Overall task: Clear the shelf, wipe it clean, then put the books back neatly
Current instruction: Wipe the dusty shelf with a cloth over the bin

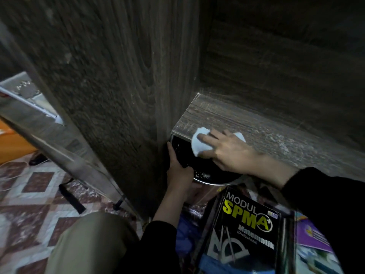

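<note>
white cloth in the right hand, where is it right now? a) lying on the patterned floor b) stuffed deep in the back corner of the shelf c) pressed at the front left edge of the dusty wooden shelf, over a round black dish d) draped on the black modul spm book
c: the right hand presses the white cloth at the front left edge of the dusty wooden shelf, above the round black dish the left hand holds just below.

Dim, grainy view; edges smeared and bowed.
</note>
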### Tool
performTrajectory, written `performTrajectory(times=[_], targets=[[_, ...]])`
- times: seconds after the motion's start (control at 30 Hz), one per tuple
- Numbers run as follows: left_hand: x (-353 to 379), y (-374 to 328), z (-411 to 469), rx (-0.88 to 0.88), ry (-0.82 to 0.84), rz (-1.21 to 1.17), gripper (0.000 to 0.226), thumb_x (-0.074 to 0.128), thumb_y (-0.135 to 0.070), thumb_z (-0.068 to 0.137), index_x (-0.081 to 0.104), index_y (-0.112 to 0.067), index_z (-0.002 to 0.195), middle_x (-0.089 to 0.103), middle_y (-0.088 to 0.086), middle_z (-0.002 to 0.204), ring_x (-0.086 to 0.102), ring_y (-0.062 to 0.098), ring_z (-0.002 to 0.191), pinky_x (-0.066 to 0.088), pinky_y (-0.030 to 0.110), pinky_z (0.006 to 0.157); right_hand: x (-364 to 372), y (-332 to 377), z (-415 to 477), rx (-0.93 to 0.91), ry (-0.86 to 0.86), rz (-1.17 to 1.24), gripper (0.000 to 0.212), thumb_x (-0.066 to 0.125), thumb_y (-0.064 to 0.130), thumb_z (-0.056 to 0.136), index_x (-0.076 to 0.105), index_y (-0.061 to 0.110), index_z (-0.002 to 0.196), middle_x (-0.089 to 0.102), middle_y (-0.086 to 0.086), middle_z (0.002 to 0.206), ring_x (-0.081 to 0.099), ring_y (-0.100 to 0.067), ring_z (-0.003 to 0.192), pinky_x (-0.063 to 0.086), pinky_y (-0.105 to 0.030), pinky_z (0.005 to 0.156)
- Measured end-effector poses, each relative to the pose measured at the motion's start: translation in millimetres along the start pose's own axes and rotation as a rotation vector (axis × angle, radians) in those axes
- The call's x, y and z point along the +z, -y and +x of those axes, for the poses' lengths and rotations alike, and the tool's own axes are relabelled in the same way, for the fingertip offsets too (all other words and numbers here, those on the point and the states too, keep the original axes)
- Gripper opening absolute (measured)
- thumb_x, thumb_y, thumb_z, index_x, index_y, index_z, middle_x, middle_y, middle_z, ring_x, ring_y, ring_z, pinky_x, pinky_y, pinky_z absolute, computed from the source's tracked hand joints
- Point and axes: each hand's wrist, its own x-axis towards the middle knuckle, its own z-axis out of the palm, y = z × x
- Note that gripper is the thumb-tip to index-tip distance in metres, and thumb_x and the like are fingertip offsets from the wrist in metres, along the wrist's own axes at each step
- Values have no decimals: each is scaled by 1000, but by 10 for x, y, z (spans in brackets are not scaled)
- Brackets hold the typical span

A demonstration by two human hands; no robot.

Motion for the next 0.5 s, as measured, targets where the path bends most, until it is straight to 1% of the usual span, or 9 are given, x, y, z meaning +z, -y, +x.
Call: performTrajectory(times=[0.07, 0.13, 0.17, 0.23, 0.27, 0.33, 0.37, 0.43, 0.5], targets=[[-2, 5, 20, -14, 1, -11, 95, 43, 9, 87, 1, -56, 143, 39, 2, 145, 59, 34, 104, 59, 45, 59, -93, -91, -202, 69, -43, 317, 31, 67, 17, 72, 75, 29, 99, 64, -10, 116, 61, -30, 99, 52, -40, 75], [5, 11, 36, -14, 4, -11, 97, 42, 11, 87, 1, -57, 143, 38, 1, 147, 60, 34, 104, 59, 47, 60, -142, -248, -338, 318, -198, 671, 31, 60, 14, 82, 72, 31, 105, 63, -7, 117, 60, -24, 104, 47, -35, 86], [5, 16, 46, -16, 3, -16, 98, 41, 12, 86, 0, -57, 143, 37, 1, 147, 60, 35, 104, 59, 47, 60, -120, -361, -376, 450, -304, 765, 32, 60, 11, 86, 69, 32, 108, 63, -6, 117, 59, -23, 106, 44, -34, 89], [13, 20, 60, -18, -3, -5, 100, 41, 13, 86, 0, -58, 142, 35, 2, 148, 59, 36, 105, 59, 50, 63, 6, -611, -390, 693, -488, 742, 34, 58, 12, 89, 63, 30, 117, 61, -11, 122, 56, -29, 114, 41, -37, 95], [18, 24, 70, -20, -5, 1, 100, 41, 13, 86, 0, -58, 142, 34, 2, 149, 58, 37, 107, 58, 52, 64, 78, -718, -350, 810, -471, 675, 37, 55, 16, 91, 59, 28, 126, 56, -15, 128, 51, -33, 119, 38, -39, 99], [26, 26, 78, -28, 3, -16, 101, 42, 14, 86, 0, -60, 141, 32, 1, 151, 56, 37, 111, 59, 51, 64, 255, -836, -218, 1006, -214, 549, 47, 47, 30, 97, 40, 27, 144, 36, -19, 147, 35, -38, 132, 28, -42, 108], [27, 30, 80, -32, 11, -29, 101, 43, 14, 87, 0, -59, 141, 31, 0, 151, 56, 36, 111, 59, 49, 62, 344, -833, -134, 1056, -96, 502, 53, 43, 39, 98, 29, 29, 148, 23, -18, 154, 26, -39, 136, 22, -45, 111], [30, 43, 84, -31, 26, -42, 100, 43, 13, 87, 0, -59, 142, 33, -2, 150, 57, 34, 109, 59, 44, 57, 430, -732, 62, 1066, -36, 449, 59, 36, 49, 98, 18, 30, 151, 6, -13, 159, 14, -39, 141, 14, -49, 112], [38, 47, 83, -32, 33, -52, 100, 43, 13, 87, 0, -59, 142, 34, -1, 150, 58, 35, 108, 59, 45, 58, 390, -611, 267, 1001, -56, 450, 58, 31, 47, 100, 14, 29, 152, 1, -11, 160, 9, -37, 143, 13, -51, 112]])
